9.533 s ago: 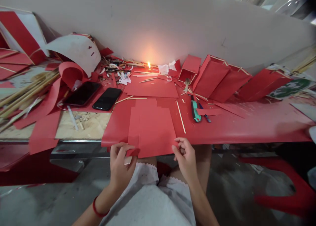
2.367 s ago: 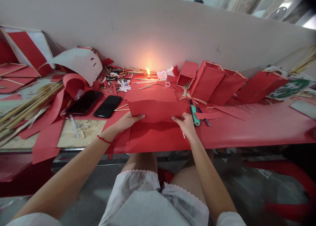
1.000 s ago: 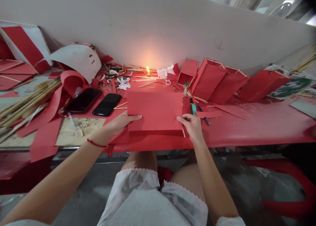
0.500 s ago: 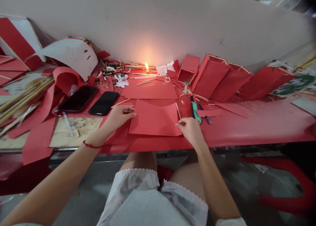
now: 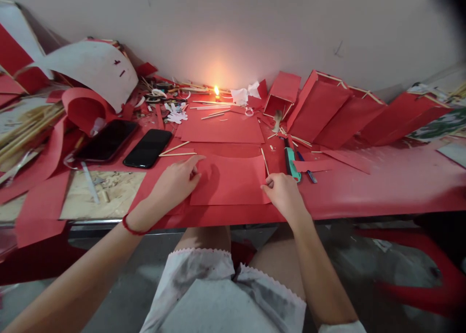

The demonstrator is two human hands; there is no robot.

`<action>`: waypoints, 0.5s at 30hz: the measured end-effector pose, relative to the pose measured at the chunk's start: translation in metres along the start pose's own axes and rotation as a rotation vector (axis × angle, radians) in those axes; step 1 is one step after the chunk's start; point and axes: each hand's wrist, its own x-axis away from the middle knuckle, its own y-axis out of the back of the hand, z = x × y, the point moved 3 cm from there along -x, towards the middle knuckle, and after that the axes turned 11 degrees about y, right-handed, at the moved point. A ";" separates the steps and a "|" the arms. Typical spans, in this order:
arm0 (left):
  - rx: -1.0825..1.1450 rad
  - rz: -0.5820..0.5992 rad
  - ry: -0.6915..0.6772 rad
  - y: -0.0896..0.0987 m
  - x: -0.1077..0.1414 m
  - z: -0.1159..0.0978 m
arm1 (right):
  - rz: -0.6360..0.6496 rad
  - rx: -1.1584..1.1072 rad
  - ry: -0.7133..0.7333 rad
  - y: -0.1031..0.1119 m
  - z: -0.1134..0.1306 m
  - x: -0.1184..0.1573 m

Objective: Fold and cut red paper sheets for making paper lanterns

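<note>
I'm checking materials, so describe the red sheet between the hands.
The red sheet is plain, thin and roughly rectangular, apparently paper or card. It lies nearly flat on the red table covering, its far edge slightly wavy. The right hand is at its near right corner; the left hand reaches its left side, contact unclear. A pale stick lies by its right edge.

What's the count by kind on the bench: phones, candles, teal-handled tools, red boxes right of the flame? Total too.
Black rectangular phones: 2
Lit candle: 1
Teal plastic-handled tool: 1
Red paper boxes: 4
Total: 8
</note>
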 end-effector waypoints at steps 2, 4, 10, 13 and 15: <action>-0.127 -0.034 -0.031 0.003 0.002 -0.005 | 0.007 -0.008 0.006 0.000 -0.001 -0.001; -0.223 -0.086 -0.062 0.006 0.010 -0.014 | 0.012 -0.019 0.008 0.000 -0.002 -0.002; -0.187 -0.104 -0.278 -0.015 0.069 -0.070 | 0.017 -0.041 -0.012 -0.001 -0.007 -0.003; -0.127 -0.109 -0.375 -0.040 0.100 -0.093 | 0.027 -0.064 -0.033 -0.003 -0.008 -0.002; -0.131 -0.147 -0.330 -0.053 0.110 -0.098 | 0.026 -0.085 -0.048 -0.004 -0.008 -0.001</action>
